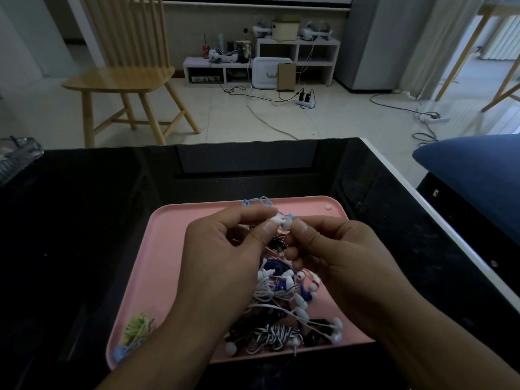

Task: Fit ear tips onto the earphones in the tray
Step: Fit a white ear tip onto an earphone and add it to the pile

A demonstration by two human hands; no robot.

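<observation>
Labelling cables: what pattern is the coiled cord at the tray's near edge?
Black-and-white striped coiled cord, on the pink plastic tray; clearest in the head view.

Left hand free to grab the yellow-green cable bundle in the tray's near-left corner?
Probably not yet. The path to the yellow-green cable bundle looks open, with bare pink tray around it, but the left hand is pinching a white earbud against the right hand.

A pink tray (pixel 168 249) holds a tangled heap of earphones (pixel 281 305) in white, blue and black. One loose white ear tip (pixel 327 207) lies at its far right corner.
</observation>
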